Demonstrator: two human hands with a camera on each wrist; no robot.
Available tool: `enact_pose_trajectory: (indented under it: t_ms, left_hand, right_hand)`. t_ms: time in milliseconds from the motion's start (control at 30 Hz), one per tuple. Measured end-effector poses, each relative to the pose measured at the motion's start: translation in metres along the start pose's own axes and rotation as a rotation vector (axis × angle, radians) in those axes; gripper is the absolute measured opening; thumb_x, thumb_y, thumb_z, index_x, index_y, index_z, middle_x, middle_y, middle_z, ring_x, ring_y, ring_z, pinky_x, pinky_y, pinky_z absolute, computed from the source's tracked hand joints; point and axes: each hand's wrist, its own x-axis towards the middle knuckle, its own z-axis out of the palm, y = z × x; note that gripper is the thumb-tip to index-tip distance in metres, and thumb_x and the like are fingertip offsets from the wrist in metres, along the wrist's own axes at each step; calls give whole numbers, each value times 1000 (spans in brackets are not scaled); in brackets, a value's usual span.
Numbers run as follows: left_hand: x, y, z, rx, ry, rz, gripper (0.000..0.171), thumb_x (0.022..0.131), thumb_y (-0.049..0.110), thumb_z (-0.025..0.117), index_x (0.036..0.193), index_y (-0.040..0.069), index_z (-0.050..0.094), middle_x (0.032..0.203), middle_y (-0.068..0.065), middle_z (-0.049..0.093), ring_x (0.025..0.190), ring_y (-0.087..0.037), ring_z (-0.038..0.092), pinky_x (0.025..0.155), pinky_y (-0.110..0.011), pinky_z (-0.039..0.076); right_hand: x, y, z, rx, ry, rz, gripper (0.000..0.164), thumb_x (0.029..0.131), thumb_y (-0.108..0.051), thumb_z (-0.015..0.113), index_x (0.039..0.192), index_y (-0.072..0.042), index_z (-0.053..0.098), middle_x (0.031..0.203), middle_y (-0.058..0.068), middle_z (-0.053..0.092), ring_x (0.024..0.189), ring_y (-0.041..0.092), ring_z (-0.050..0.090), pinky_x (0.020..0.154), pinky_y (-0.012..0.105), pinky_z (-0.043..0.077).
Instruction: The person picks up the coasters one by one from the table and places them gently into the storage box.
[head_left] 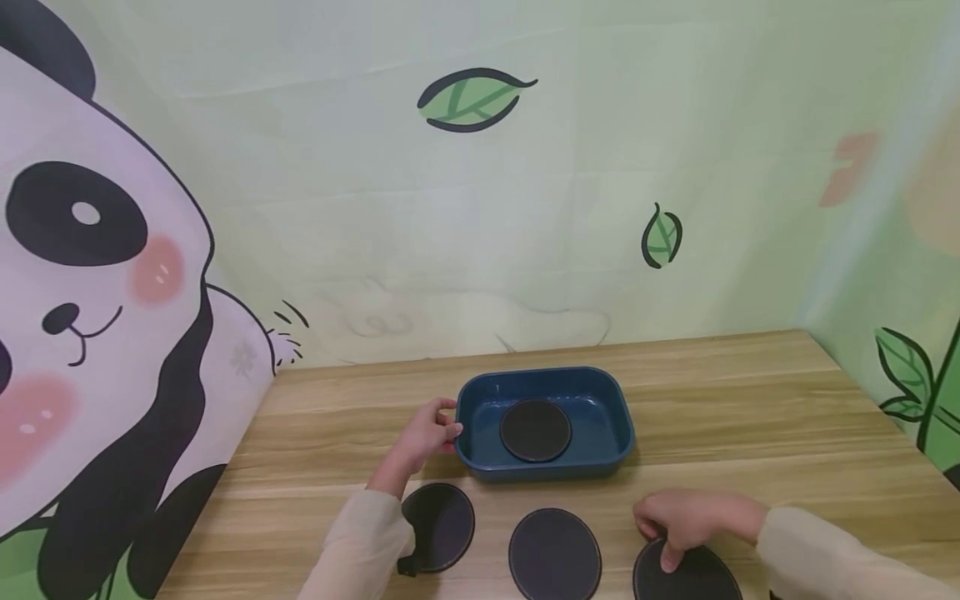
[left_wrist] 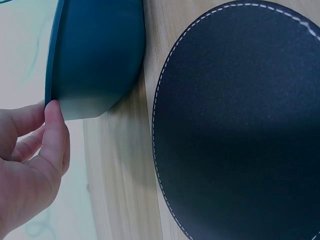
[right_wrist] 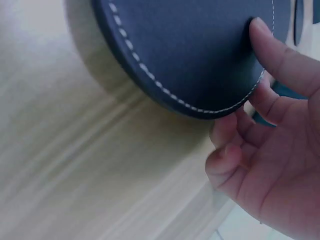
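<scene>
My left hand [head_left: 431,429] pinches the left rim of a blue rectangular dish [head_left: 543,475], thumb on one side of the wall and fingers on the other, as the left wrist view also shows. Flat inside the dish lies a round black coaster [head_left: 536,431]. At the lower right, my right hand [head_left: 690,517] grips the edge of another black coaster [head_left: 686,579] with white stitching, its thumb on top. In the right wrist view this coaster [right_wrist: 190,60] appears tilted, with fingers under its edge; its lower part is cut off in the head view.
Two more round black coasters lie on the wooden table [head_left: 360,400]: one coaster [head_left: 446,529] beside my left sleeve, partly covered by it, and a middle coaster [head_left: 555,554] in front of the dish. Behind the table hangs a green backdrop [head_left: 562,275] with a panda and leaves.
</scene>
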Motion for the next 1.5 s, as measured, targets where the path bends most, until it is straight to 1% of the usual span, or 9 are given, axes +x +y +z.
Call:
enact_pose_trajectory:
  t_ms: [100, 267, 567, 733, 800, 1000, 1133, 1267, 1500]
  left_hand:
    - [0, -1, 0, 1, 1, 2, 39, 86, 0, 52, 123, -1, 41, 88, -12, 47, 68, -17, 51, 71, -41, 52]
    - [0, -1, 1, -2, 5, -2, 39, 86, 0, 52, 123, 0, 41, 88, -12, 47, 70, -18, 51, 73, -42, 52]
    - [0, -1, 0, -4, 8, -9, 39, 86, 0, 51, 123, 0, 41, 86, -10, 46, 69, -18, 50, 72, -42, 52]
    - [0, -1, 0, -18, 7, -5, 39, 86, 0, 51, 123, -1, 41, 85, -9, 45, 71, -20, 51, 71, -42, 52]
    - [0, -1, 0, -18, 8, -5, 38, 86, 0, 51, 123, -1, 41, 85, -9, 45, 72, -20, 52, 71, -43, 51]
    - [0, -1, -1, -14, 9, -7, 38, 86, -1, 51, 122, -1, 41, 84, -9, 46, 70, -19, 51, 73, -43, 51]
    - [0, 0, 0, -19, 9, -14, 38, 86, -1, 51, 122, 0, 41, 85, -9, 45, 71, -19, 51, 74, -44, 51]
    - [1, 0, 0, -20, 6, -10, 38, 86, -1, 52, 122, 0, 41, 84, -9, 45, 69, -18, 50, 73, -44, 51]
    - [1, 0, 0, -18, 5, -7, 38, 86, -1, 52, 122, 0, 42, 84, -9, 46, 67, -16, 50, 73, -44, 51]
  right_hand:
    - [-2, -1, -5, 102, -27, -19, 34, 57, -2, 74, 68, -12, 43, 63, -11, 35, 59, 1, 34, 55, 14, 31]
    - [-4, -3, -13, 169, -78, -45, 32, 58, 8, 68, 69, -10, 43, 64, -11, 35, 58, 0, 34, 54, 13, 31]
    - [-10, -9, -23, 242, -145, -17, 29, 60, 13, 60, 72, -8, 44, 65, -8, 37, 56, 1, 36, 52, 13, 32]
    - [-15, -13, -31, 301, -202, 44, 27, 65, 12, 57, 75, -10, 45, 65, -7, 40, 52, 3, 37, 43, 12, 29]
    - [-17, -13, -33, 329, -227, 51, 26, 67, 12, 55, 76, -10, 45, 63, -7, 40, 50, 3, 37, 40, 13, 27]
    - [-17, -11, -38, 395, -254, -23, 22, 70, 10, 53, 78, -9, 44, 60, -8, 38, 48, 2, 36, 39, 12, 28]
    - [-14, -11, -43, 475, -234, -132, 17, 73, 6, 55, 81, -2, 42, 64, -7, 36, 49, 1, 36, 40, 12, 30]
    - [-9, -12, -50, 546, -213, -223, 19, 76, 1, 56, 83, 5, 38, 67, -5, 34, 51, 1, 36, 42, 13, 31]
    - [0, -18, -60, 593, -147, -247, 20, 80, -3, 57, 86, 5, 40, 71, -2, 36, 56, 5, 39, 42, 15, 36]
